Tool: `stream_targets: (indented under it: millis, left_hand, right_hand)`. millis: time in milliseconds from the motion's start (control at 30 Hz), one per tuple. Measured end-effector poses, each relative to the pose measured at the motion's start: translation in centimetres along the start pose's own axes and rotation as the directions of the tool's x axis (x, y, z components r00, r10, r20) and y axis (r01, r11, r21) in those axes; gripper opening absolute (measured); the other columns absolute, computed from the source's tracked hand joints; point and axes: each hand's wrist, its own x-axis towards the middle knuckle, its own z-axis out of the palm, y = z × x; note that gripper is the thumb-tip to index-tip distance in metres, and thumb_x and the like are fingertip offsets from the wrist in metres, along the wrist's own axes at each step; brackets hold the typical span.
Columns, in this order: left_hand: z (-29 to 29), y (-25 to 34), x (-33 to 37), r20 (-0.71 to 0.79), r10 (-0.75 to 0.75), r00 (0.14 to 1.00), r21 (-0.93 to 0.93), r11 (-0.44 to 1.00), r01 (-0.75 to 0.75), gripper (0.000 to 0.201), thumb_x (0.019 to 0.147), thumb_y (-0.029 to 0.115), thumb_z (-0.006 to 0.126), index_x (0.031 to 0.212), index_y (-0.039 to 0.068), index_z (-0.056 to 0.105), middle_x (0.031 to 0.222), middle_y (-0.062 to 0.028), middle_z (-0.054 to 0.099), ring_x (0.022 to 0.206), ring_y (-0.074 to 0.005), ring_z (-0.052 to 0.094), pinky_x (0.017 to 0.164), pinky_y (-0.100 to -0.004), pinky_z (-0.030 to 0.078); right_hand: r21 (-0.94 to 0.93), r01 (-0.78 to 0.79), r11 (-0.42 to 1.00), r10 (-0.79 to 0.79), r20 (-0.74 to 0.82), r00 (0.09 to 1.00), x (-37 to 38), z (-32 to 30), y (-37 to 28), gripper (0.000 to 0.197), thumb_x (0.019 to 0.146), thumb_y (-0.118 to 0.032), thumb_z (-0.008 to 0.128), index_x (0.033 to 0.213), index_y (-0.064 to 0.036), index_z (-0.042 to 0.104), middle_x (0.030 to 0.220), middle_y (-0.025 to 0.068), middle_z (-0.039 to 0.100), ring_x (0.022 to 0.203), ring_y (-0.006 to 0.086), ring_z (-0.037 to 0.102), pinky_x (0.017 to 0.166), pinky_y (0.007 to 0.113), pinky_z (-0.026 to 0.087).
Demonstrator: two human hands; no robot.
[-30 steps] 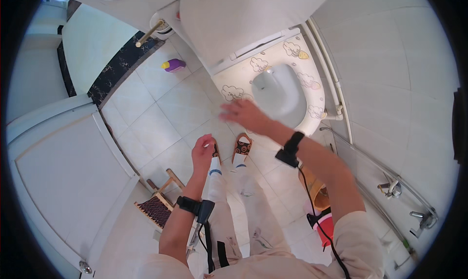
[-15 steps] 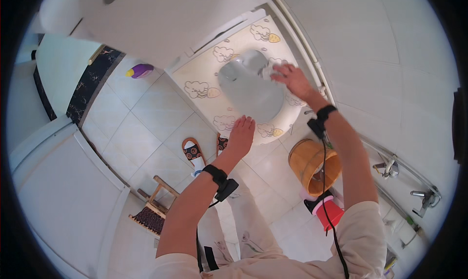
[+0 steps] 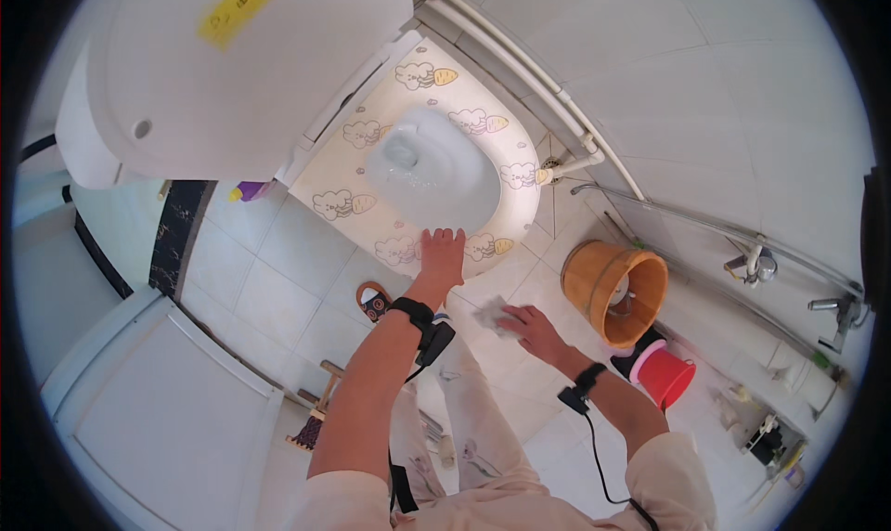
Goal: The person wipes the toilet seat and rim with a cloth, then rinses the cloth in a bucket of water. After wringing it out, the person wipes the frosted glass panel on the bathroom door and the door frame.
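Note:
A cream toilet seat (image 3: 520, 160) printed with rabbits and carrots lies down on the white toilet bowl (image 3: 464, 192). At its front edge is my left hand (image 3: 443, 260), its fingers curled over the inner rim. My right hand (image 3: 536, 331) is beside the toilet, over the floor, closed on a crumpled whitish cloth (image 3: 499, 317). Motion blurs the cloth a little. Water shows in the bowl.
A white toilet tank (image 3: 232, 95) stands at the upper left. To the right are a wooden bucket (image 3: 580, 285), a red bucket (image 3: 666, 378) and wall taps (image 3: 840, 313). A purple bottle (image 3: 251, 191) and a small stool (image 3: 316, 420) are on the left.
My right hand has moved with the cloth from the right side of the bowl back toward me, past the seat's front. My left hand stays at the seat's front edge. The view has shifted.

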Motion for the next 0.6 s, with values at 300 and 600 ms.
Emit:
stream_targets:
  millis: [300, 600]
  left_hand:
    - [-15.6, 2.6, -9.2, -0.015, 0.212, 0.977, -0.106, 0.971, -0.213, 0.129, 0.046, 0.051, 0.086, 0.15, 0.018, 0.017, 0.103, -0.0168, 0.056, 0.1, -0.0349, 0.054, 0.092, -0.0529, 0.036]
    - [-30.4, -2.6, -16.2, -0.489, 0.225, 0.843, 0.019, 0.969, -0.248, 0.096, 0.063, 0.026, 0.074, 0.146, 0.012, 0.028, 0.129, -0.0172, 0.05, 0.121, -0.0382, 0.045, 0.107, -0.0556, 0.028]
  right_hand:
    - [0.11, -0.473, 0.874, 0.484, -0.28, 0.829, -19.1, 0.1, 0.5, 0.055, 0.062, 0.003, 0.066, 0.113, -0.0157, 0.061, 0.118, 0.0126, 0.057, 0.104, 0.0351, 0.055, 0.089, 0.04, 0.047]
    - [0.144, -0.499, 0.854, 0.514, -0.377, 0.771, -26.0, -1.5, 0.0, 0.049, 0.061, -0.001, 0.069, 0.108, -0.0156, 0.064, 0.109, 0.0133, 0.061, 0.096, 0.0347, 0.059, 0.084, 0.04, 0.05]
